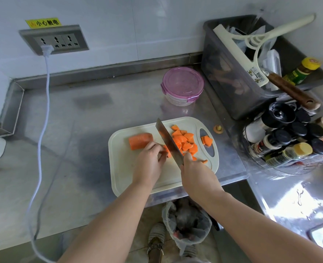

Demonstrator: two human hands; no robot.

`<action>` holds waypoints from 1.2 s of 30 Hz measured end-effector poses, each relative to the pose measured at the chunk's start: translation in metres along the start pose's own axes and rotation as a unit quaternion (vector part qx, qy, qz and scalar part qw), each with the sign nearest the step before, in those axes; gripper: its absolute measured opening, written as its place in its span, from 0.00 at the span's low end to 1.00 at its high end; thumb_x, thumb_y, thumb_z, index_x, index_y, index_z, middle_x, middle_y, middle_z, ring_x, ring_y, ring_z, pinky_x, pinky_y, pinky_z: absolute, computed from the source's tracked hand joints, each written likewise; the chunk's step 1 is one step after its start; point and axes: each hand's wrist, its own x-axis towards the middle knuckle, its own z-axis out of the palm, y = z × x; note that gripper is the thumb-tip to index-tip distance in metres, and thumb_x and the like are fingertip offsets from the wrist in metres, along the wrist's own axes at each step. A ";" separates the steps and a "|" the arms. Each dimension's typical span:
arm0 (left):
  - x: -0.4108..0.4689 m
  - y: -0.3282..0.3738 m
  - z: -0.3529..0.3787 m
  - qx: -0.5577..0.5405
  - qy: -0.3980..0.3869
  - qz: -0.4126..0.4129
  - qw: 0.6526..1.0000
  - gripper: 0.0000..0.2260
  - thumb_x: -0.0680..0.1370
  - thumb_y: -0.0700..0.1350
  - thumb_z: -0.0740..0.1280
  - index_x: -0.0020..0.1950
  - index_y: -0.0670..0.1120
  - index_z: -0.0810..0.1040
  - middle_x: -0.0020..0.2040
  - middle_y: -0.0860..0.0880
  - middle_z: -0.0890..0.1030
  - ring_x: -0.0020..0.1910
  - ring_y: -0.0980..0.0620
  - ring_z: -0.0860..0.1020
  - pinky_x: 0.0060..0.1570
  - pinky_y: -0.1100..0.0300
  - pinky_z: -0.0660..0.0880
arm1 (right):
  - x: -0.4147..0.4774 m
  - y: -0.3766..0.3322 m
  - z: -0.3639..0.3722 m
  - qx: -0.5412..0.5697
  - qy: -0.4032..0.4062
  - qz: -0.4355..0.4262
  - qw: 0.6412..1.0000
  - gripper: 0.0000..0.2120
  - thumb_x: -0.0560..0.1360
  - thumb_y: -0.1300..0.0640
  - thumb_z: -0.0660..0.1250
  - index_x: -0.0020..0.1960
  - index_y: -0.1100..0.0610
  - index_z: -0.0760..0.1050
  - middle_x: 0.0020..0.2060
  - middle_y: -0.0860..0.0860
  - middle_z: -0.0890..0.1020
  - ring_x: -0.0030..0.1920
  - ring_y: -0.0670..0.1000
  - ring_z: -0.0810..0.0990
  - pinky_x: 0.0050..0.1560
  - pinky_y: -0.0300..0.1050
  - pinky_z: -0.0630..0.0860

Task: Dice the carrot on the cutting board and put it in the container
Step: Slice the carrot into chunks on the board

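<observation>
One carrot chunk (pixel 140 141) lies L-R on board (pixel 126 173), left of knife (pixel 168 141).

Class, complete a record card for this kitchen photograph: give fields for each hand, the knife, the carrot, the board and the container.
Left hand: grip on a carrot piece beside the blade
Right hand: grip on the cleaver handle, blade down on the board
Uncut carrot chunk: lying on the board, left of the blade
Cut carrot pieces: heaped right of the blade
Cutting board: white, on steel counter
Container: purple lid on, behind the board
</observation>
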 end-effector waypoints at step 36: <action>0.003 -0.005 0.000 0.020 0.007 0.013 1.000 0.02 0.72 0.41 0.72 0.42 0.44 0.81 0.43 0.49 0.80 0.38 0.48 0.78 0.35 0.53 0.76 | 0.029 0.005 0.013 -0.093 -0.021 0.030 0.995 0.17 0.84 0.54 0.49 0.70 0.62 0.60 0.57 0.58 0.78 0.51 0.55 0.81 0.29 0.40 0.68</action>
